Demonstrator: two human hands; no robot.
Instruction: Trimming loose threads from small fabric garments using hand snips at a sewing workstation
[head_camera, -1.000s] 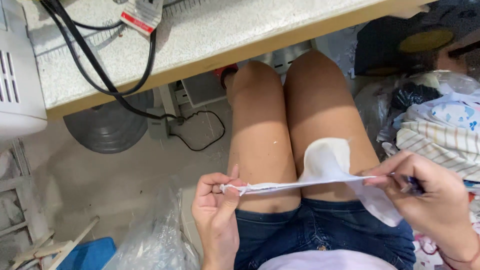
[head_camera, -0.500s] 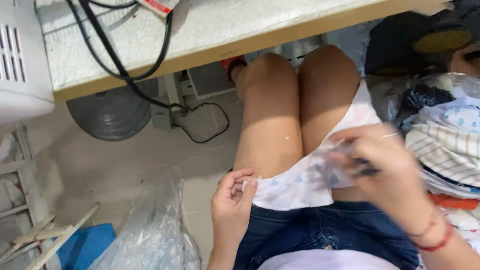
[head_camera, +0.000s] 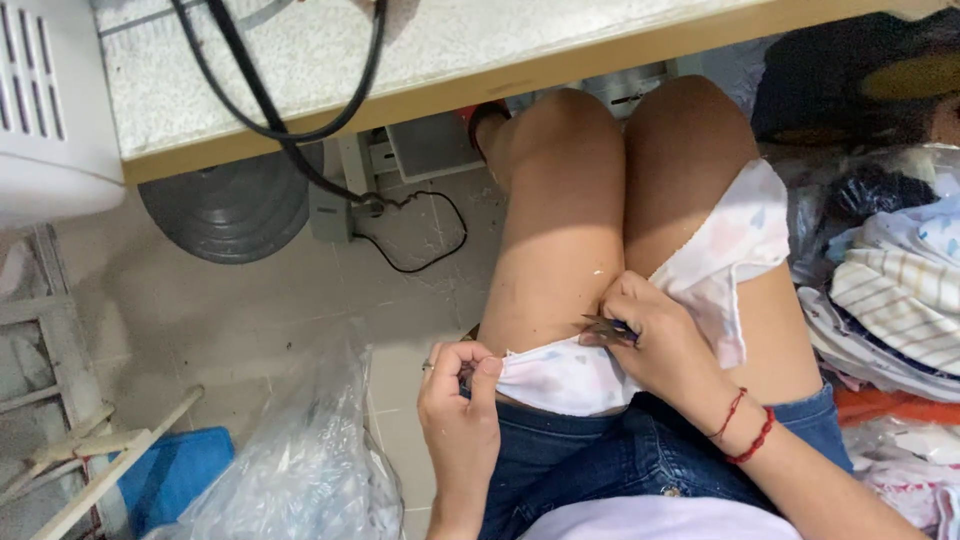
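1. Denim shorts (head_camera: 610, 465), dark blue and coarse, are sitting nearest, with a crinkly clear plastic bag (head_camera: 300, 470) lying on the floor at near left.
2. Left hand (head_camera: 462, 400) is pinching closed on the left end of a small white fabric piece (head_camera: 690, 290) with faint pastel print, thumb and fingers tight on its edge.
3. Right hand (head_camera: 655, 335) is closing around small thread snips (head_camera: 605, 326), their dark pointed tips touching the fabric's upper edge; a red cord bracelet (head_camera: 745, 435) is circling that wrist.
4. Compared with a moment ago, the cloth is no longer being stretched taut between hands held well apart: the right hand has come in close to the left and the fabric is now draping loosely over the right thigh, so the work seems to be shifting from spreading to trimming.
5. Soft, striped and printed garments (head_camera: 900, 290) are piling up at right.
6. Farther off, a speckled tabletop (head_camera: 480, 45) with a wooden edge is carrying black cables (head_camera: 290, 120).
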